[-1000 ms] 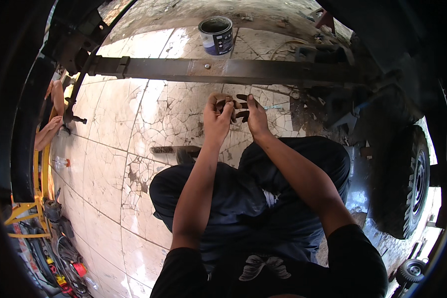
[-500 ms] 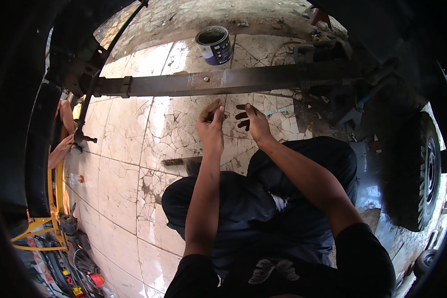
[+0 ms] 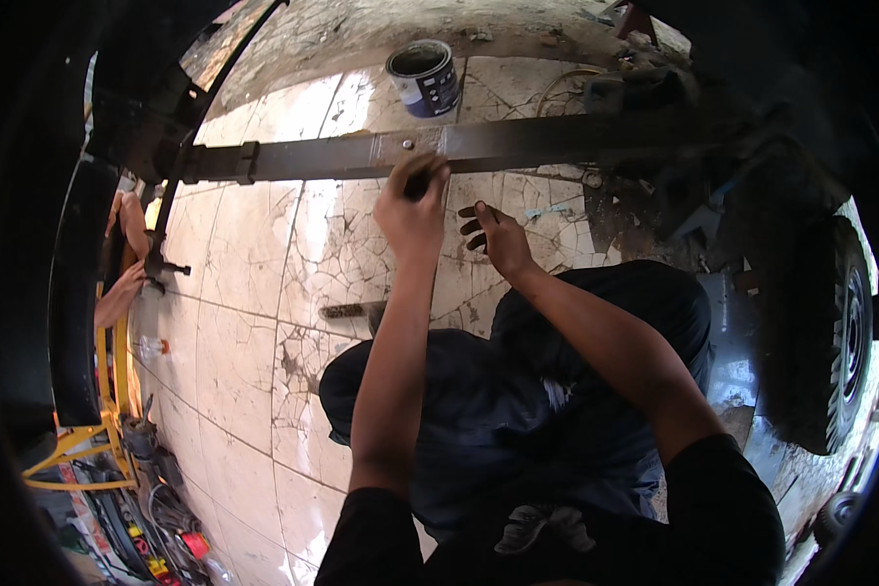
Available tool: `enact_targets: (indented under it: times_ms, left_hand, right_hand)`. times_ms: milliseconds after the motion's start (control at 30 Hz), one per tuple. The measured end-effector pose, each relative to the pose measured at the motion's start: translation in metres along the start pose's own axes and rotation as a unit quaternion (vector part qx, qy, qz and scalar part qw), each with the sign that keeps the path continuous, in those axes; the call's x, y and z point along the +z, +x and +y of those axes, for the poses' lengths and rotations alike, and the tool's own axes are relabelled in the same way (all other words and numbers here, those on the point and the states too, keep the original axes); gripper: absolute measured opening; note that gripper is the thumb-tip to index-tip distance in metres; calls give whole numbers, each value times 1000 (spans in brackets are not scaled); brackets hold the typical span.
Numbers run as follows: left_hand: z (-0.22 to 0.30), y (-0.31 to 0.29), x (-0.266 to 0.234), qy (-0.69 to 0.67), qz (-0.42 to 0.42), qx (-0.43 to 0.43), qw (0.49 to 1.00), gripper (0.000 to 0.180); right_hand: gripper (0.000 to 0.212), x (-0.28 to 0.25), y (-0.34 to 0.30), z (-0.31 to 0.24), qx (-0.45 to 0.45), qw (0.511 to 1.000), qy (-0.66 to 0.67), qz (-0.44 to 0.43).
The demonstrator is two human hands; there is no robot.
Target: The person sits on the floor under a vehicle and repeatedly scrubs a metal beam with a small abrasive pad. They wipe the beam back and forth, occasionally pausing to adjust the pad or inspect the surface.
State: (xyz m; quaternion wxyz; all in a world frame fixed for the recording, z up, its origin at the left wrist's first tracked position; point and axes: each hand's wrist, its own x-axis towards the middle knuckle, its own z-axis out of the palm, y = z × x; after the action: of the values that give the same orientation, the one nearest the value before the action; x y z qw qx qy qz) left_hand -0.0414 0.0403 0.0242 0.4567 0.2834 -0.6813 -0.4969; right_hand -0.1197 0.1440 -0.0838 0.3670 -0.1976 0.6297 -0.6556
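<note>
My left hand (image 3: 410, 210) reaches up to the lower edge of a dark metal beam (image 3: 322, 156). Its fingers are curled toward the thumb and slightly blurred; whatever they hold, if anything, I cannot make out. A small round bolt head (image 3: 408, 145) sits on the worn patch of the beam, just above those fingers. Below and to the right, my right hand (image 3: 501, 240) hangs in the air above the tiles, its blackened fingers bent but apart, with nothing visible in them.
Beyond the beam stands an open paint can (image 3: 430, 103). A brush-like tool (image 3: 347, 311) lies by my knee on the cracked tiled floor (image 3: 234, 254). At left, another person's hands (image 3: 122, 293) are near a yellow metal frame (image 3: 107, 430). A tyre (image 3: 850, 337) stands at right.
My left hand has moved up and away from my right hand, to the beam's edge. My right hand has stayed almost where it was.
</note>
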Motion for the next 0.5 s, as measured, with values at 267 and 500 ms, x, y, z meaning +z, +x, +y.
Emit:
enact_targets:
  times_ms: [267, 500]
  left_hand:
    - [-9, 29, 20, 235, -40, 224, 945, 12]
    - [5, 50, 13, 281, -113, 187, 935, 11]
  right_hand:
    - [58, 2, 1, 6, -59, 997, -57, -16]
    - [54, 5, -2, 4, -40, 995, -90, -29]
